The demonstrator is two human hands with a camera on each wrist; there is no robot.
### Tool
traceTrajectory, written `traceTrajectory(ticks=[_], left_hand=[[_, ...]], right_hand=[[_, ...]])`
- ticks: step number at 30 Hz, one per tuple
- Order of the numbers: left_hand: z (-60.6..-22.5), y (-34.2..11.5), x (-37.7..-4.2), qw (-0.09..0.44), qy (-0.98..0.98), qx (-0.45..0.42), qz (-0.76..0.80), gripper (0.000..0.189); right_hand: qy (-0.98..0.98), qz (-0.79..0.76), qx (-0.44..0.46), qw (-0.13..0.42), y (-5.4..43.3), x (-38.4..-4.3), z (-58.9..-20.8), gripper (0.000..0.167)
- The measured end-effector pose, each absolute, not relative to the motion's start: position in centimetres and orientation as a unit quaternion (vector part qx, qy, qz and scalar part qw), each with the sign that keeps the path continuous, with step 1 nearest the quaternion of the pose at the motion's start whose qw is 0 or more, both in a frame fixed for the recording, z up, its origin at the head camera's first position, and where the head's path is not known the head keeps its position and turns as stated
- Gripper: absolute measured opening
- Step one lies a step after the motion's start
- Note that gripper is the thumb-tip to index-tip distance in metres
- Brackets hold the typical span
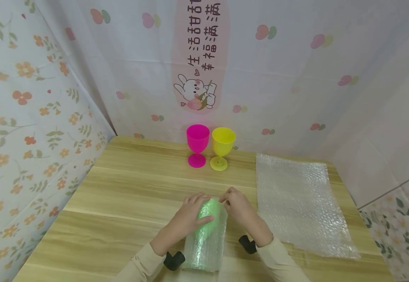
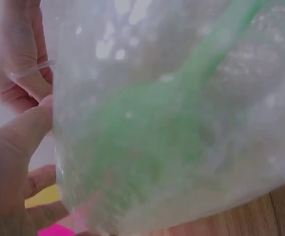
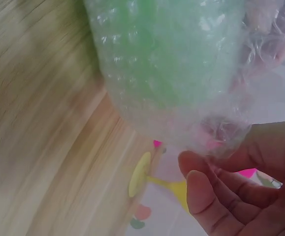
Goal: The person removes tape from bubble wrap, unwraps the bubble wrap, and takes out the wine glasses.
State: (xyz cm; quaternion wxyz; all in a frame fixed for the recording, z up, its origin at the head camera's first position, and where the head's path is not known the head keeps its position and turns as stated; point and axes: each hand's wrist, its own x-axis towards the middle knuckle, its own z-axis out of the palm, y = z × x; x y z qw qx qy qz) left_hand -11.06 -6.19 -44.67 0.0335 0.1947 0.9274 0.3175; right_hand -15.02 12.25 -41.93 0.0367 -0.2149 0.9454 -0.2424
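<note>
A green goblet shows through the bubble wrap rolled around it, cup end toward the back of the table. My left hand grips this bundle near its far end, thumb across the top and fingers along the left side. At the far right corner, my right hand pinches the edge of the wrap between thumb and fingertips. A thin clear strip shows by the right hand's fingers in the left wrist view.
A pink goblet and a yellow goblet stand upright at the back of the wooden table. A flat sheet of bubble wrap lies on the right. Patterned curtains hang behind and at the sides.
</note>
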Motion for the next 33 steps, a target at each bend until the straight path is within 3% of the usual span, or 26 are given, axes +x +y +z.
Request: traceTrajectory(ticks=[7, 17, 24, 26, 30, 33], left_hand=[[-45.1, -5.8, -11.0, 0.029, 0.942, 0.146, 0.299, 0.076], [-46.1, -7.3, -11.3, 0.053, 0.928, 0.093, 0.356, 0.08], [-46.0, -8.7, -11.3, 0.047, 0.913, 0.158, 0.372, 0.072], [-45.9, -8.9, -11.3, 0.048, 0.912, 0.169, 0.37, 0.068], [-45.8, -9.1, -11.3, 0.049, 0.916, 0.164, 0.363, 0.067], [-45.8, -9.1, -11.3, 0.045, 0.916, 0.165, 0.362, 0.067]], right_hand=[[0.949, -0.236, -0.202, 0.05, 13.6, -15.4, -42.8, 0.041], [0.944, -0.296, -0.127, 0.078, 16.2, -15.0, -44.4, 0.051], [0.946, -0.297, -0.07, 0.111, 17.8, -14.8, -46.0, 0.05], [0.949, -0.287, -0.06, 0.117, 17.7, -14.8, -46.3, 0.043], [0.962, -0.241, -0.084, 0.102, 17.5, -14.8, -46.9, 0.029], [0.969, -0.203, -0.105, 0.092, 17.5, -14.8, -47.0, 0.031]])
